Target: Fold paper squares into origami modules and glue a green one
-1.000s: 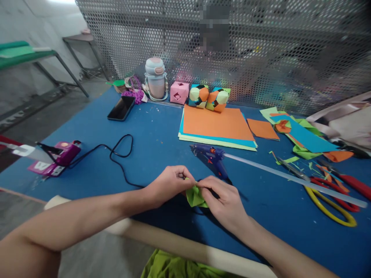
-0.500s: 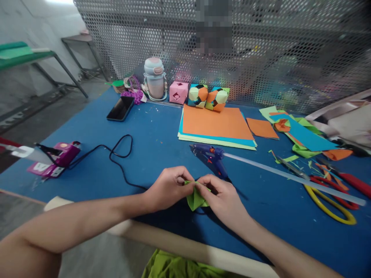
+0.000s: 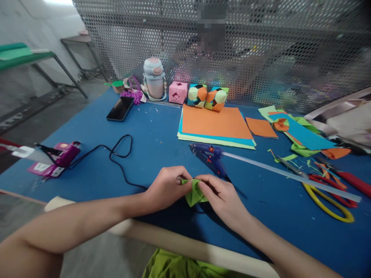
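1. I see the green paper (image 3: 193, 196) low in the middle of my view, between two bare hands, over the blue table (image 3: 153, 131).
2. The left hand (image 3: 166, 188) has its thumb and finger pinched together on the paper's left top edge.
3. The right hand (image 3: 226, 196) pinches the other side with its thumb and finger. I cannot tell how its hidden fingers sit.
4. The bottle (image 3: 154, 83) stands upright at the back with its lid on. I cannot tell what is inside.
5. Just beside it is a pink box (image 3: 177, 93) with a pointy hole in its front. I cannot make out what is in there.
6. Two paper shapes (image 3: 197, 95) in many colors sit next to the box, behind the paper stack (image 3: 216, 122), which has orange on top.
7. On the left, the purple block (image 3: 65, 152) has big white marks, too blurry for me to read. A black cord (image 3: 120, 155) runs from it.
8. The blue glue gun (image 3: 208, 150) is just past the hands. Its long glue stick (image 3: 275, 170) reaches over the scissors (image 3: 327, 204).
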Demonstrator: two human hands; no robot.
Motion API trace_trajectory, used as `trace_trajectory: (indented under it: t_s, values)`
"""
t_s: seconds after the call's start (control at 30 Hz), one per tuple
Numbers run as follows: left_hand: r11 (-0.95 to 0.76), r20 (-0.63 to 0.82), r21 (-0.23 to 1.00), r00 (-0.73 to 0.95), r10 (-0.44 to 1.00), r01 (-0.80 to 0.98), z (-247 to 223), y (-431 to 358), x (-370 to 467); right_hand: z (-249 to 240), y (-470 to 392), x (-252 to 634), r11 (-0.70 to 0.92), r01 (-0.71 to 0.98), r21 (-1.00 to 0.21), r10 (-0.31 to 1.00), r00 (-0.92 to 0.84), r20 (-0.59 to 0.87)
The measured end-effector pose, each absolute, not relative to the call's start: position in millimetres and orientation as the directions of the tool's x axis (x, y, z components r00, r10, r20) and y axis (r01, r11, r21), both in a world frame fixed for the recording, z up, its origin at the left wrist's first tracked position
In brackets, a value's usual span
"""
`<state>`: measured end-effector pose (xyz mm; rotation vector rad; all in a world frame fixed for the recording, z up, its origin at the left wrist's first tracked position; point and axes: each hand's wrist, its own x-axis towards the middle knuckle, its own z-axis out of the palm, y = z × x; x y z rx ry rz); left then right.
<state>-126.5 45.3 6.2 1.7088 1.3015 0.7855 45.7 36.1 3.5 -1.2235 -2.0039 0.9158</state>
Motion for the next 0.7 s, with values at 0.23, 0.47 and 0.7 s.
trace_trajectory:
  t_s: [0.23,0.47,0.7]
  values:
    - [-0.221,0.052,0.862,0.353,0.934,0.457,3.8,48.0,-127.6,-3.5,36.6,47.6,0.461,0.545,-0.700,0.876,-0.408,0.259]
    - [-0.140,0.008,0.880,0.282,0.960,0.454,6.1,45.7,-127.9,-2.9,34.4,47.4,0.557,0.502,-0.662,0.824,-0.438,0.360]
    - [0.164,-0.187,0.968,0.107,0.976,0.191,3.0,50.2,-122.7,-1.7,34.2,48.2,0.404,0.594,-0.696,0.911,-0.331,0.246]
